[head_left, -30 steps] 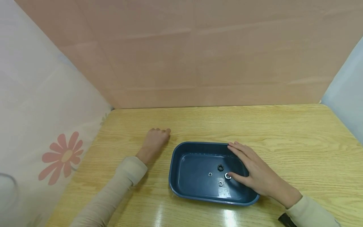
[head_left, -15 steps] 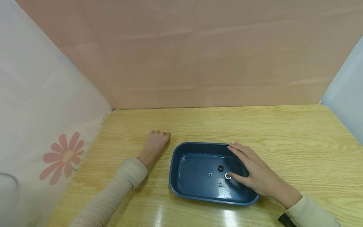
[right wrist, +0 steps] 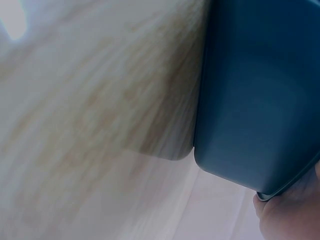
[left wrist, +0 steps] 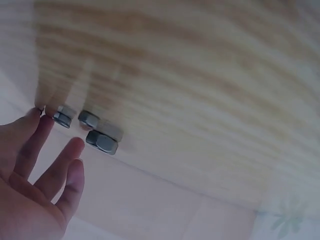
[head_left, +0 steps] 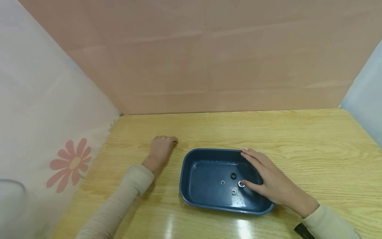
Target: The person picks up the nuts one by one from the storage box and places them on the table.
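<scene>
My left hand (head_left: 161,147) is on the table to the left of the blue tray (head_left: 206,203). In the left wrist view its thumb and index finger meet on a tiny dark piece, seemingly a small nut (left wrist: 40,111); the other fingers are spread. Just past the fingertips stand several metal nuts, among them a nearer nut (left wrist: 62,118), a middle nut (left wrist: 88,119) and a larger nut (left wrist: 102,142). My right hand (head_left: 273,181) holds the tray's right end, thumb inside, fingers on the far rim. Inside lie a black nut (head_left: 233,175), a shiny nut (head_left: 241,184) and two small nuts (head_left: 233,192).
The wooden table (head_left: 310,142) runs back to a brownish-pink wall covering (head_left: 206,56). A pale sheet with a pink flower (head_left: 69,164) borders the left side. A black object (head_left: 303,230) shows by my right sleeve.
My left hand has shifted slightly left and turned, so its thumb side shows more. The right hand keeps its hold, and the nuts in the tray have not moved.
</scene>
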Motion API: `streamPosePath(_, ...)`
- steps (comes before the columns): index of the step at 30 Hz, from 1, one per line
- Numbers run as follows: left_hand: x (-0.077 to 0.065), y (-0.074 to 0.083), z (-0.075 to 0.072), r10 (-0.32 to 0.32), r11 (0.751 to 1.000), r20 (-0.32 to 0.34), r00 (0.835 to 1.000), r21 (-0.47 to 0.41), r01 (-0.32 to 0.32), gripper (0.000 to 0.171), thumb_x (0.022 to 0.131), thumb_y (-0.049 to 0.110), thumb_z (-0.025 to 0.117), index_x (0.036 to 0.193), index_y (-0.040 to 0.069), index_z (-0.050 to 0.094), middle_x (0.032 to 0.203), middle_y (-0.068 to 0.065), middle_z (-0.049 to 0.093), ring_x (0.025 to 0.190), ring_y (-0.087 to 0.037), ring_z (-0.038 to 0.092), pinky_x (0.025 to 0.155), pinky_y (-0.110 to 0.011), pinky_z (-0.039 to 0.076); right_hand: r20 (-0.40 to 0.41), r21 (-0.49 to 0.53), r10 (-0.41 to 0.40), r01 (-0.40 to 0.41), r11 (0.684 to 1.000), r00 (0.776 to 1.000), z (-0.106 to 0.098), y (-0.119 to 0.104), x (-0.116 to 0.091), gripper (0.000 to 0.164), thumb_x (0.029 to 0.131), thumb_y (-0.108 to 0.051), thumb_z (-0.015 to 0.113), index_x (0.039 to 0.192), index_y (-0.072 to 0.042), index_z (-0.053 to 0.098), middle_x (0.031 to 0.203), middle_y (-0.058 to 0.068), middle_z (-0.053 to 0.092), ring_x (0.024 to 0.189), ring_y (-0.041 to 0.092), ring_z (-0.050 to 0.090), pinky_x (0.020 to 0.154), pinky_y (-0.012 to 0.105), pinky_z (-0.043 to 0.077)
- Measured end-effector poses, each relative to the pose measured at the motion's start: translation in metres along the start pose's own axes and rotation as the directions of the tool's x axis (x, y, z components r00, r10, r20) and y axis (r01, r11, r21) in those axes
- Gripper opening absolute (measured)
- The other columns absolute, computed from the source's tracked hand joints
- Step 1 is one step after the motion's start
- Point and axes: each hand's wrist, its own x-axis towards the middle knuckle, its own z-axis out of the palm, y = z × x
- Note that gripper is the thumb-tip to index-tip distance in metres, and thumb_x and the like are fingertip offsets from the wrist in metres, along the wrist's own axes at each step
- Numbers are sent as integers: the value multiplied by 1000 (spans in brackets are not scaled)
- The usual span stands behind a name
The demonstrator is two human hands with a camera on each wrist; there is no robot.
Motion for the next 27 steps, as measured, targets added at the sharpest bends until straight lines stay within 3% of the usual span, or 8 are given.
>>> streamPosePath(5,1,-9,-3,26,989,-13,1000,-149,-28,10,90,15,71,96,15,78,94,-2,78,78,-22,74,73,-41,57,-17,0,-26,26,1000,1000,0,1,1,85,82,-31,81,151,-10,38,156,11,37,141,38,36,122,16,4)
streamPosePath(9,1,-16,-4,27,971,25,999,-240,-20,14,90,15,72,102,12,77,100,-5,78,84,-23,75,71,-37,60,-26,-3,-42,42,999,999,0,2,2,85,81,-31,82,151,-9,39,156,11,38,141,37,36,121,12,2)
streamPosePath(12,1,-21,-5,26,955,67,997,-296,-5,19,91,16,71,108,9,75,106,-7,77,93,-25,74,77,-38,61,-25,0,-47,47,999,999,1,2,2,85,81,-31,82,151,-8,39,156,12,38,141,38,36,121,12,1)
streamPosePath(18,-2,-25,-9,24,948,140,990,-319,22,30,94,14,67,123,7,68,116,-9,74,98,-26,73,84,-41,59,-24,9,-57,57,998,998,3,3,5,85,81,-30,82,151,-8,39,155,12,38,142,38,36,121,12,1)
streamPosePath(20,-3,-25,-12,14,954,168,986,-296,37,36,93,14,68,129,8,65,117,-10,73,80,-22,72,76,-38,59,-22,8,-56,56,998,998,4,3,5,85,81,-30,82,151,-8,39,156,12,38,141,38,36,121,12,1)
streamPosePath(23,-3,-22,-20,-5,959,212,977,-276,65,42,94,14,67,135,11,60,114,-12,73,50,-12,50,58,-29,49,-14,14,-38,39,999,999,4,4,6,84,82,-31,81,151,-9,39,156,12,37,141,38,36,125,22,10)
streamPosePath(25,-3,-19,-27,-5,955,228,974,-288,72,44,94,16,67,138,12,58,113,-14,72,44,-11,32,55,-28,44,-6,14,-25,25,1000,1000,4,4,6,84,82,-32,81,151,-10,38,156,12,37,141,39,36,125,33,21)
streamPosePath(27,-4,-14,-38,-4,943,249,969,-321,86,45,96,20,66,140,13,56,121,-14,69,53,-14,53,66,-33,53,1,15,-11,11,1000,1000,3,4,7,84,82,-32,80,151,-10,38,156,12,37,141,39,36,119,45,32)
